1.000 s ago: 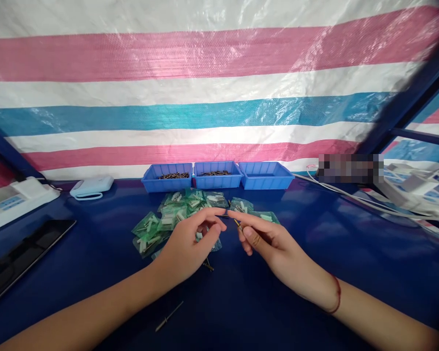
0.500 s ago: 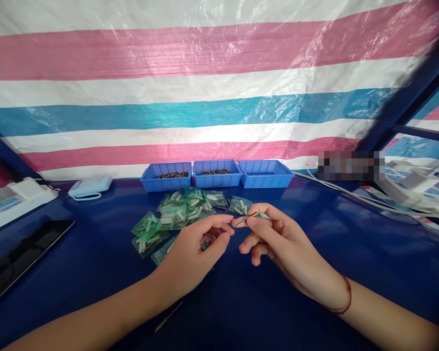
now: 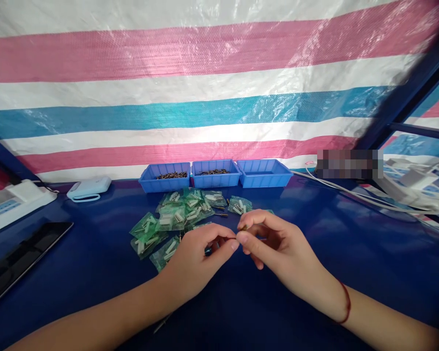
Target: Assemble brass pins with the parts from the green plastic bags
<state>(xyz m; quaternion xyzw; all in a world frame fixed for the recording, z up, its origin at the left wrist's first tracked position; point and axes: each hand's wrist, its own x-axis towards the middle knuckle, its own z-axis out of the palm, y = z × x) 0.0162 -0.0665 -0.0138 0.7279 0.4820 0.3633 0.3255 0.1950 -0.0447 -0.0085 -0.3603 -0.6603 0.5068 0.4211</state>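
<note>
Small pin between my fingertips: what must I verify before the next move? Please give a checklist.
1. Small pin pinched in right hand: ok.
2. Left hand gripping it too: cannot tell; fingertips meet.
3. Green packets clear of hands: cannot tell; left hand overlaps them.
4. Blue bins upright: ok.
5. No strays on table: not ok; loose pin by left forearm.

The table cover (image 3: 314, 273) is a smooth, glossy blue sheet that mirrors the light. The tarp (image 3: 205, 48) behind it is woven plastic with a shiny, crinkled film. The bags (image 3: 171, 214) are thin, clear green plastic. The trays (image 3: 263, 173) are matt blue plastic. The pin (image 3: 243, 227) looks like metal, though it is too small to be sure.
</note>
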